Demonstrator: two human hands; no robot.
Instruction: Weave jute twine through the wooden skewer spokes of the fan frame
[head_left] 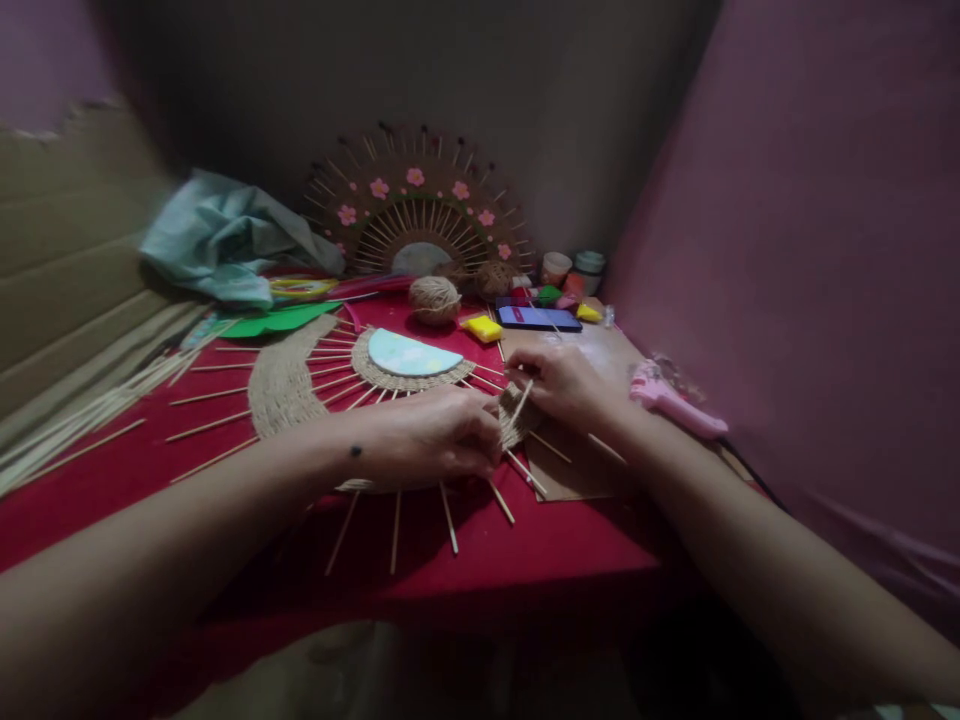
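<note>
A half-round fan (285,385) of twine woven over thin sticks lies on the red cloth, with a pale blue half-disc (412,353) at its centre. My left hand (454,430) is closed around the woven band near its right end, the fingers partly hidden behind the weave. At that same end, my right hand (559,380) has its fingers pinched together on the twine. A loose light strand (522,400) crosses the band between both hands. Bare stick ends stick out below my left hand.
A finished-looking fan with pink flowers (415,177) leans on the back wall. Nearby are a twine ball (435,300), a yellow packet (482,329), a phone (538,318), a pink glue gun (675,400), cardboard (570,485) and loose sticks (97,425).
</note>
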